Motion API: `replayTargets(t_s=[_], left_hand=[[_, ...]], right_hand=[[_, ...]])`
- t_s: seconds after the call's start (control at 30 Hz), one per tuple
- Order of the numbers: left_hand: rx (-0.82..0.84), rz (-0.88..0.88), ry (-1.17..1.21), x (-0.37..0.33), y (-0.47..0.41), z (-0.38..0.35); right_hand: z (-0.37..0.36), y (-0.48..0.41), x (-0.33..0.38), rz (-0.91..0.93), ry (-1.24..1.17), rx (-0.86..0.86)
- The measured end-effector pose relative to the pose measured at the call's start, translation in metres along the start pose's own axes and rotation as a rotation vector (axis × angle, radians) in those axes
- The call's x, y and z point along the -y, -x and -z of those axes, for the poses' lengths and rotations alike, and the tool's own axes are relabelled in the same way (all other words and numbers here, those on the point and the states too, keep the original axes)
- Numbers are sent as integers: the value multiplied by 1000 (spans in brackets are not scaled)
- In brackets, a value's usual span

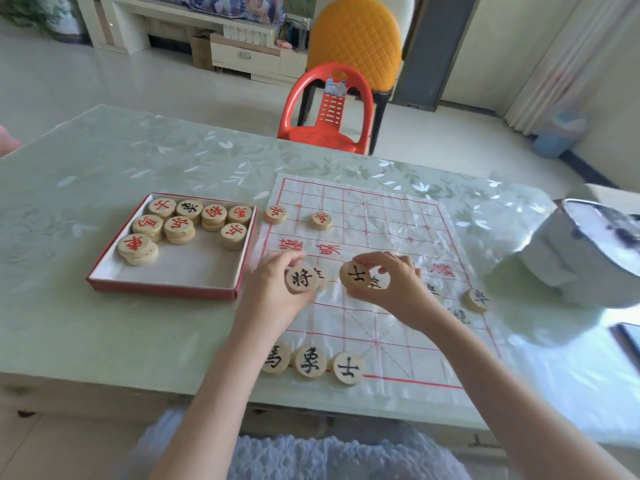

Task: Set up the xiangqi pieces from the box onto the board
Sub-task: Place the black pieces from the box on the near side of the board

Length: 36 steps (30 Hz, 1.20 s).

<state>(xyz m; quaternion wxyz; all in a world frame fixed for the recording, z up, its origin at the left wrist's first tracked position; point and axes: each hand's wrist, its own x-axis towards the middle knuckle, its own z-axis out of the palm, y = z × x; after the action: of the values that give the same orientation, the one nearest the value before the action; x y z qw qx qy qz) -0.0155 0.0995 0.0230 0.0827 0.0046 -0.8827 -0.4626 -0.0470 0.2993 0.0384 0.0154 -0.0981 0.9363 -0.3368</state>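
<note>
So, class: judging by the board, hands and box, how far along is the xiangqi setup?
Done: three black pieces line the board's near edge, two red pieces sit on its far side. In hand: the left hand holds a black piece, the right hand a second black piece. To do: stacked pieces, mostly red, lie in the box.

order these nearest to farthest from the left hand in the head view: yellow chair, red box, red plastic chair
From the left hand:
1. red box, just to its left on the table.
2. red plastic chair, on the floor beyond the table's far edge.
3. yellow chair, behind the red one, farther back in the room.
</note>
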Motion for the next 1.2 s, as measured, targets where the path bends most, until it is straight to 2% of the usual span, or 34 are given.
replayTargets(t_s=[0.23, 0.7, 1.2], left_hand=[[195, -96, -81, -32, 42, -64], [299, -255, -487, -28, 66, -102], [297, -261, -442, -25, 74, -105]], right_hand=[[30, 59, -48, -91, 36, -58], [13, 112, -85, -86, 203, -31], [1, 121, -91, -55, 281, -4]])
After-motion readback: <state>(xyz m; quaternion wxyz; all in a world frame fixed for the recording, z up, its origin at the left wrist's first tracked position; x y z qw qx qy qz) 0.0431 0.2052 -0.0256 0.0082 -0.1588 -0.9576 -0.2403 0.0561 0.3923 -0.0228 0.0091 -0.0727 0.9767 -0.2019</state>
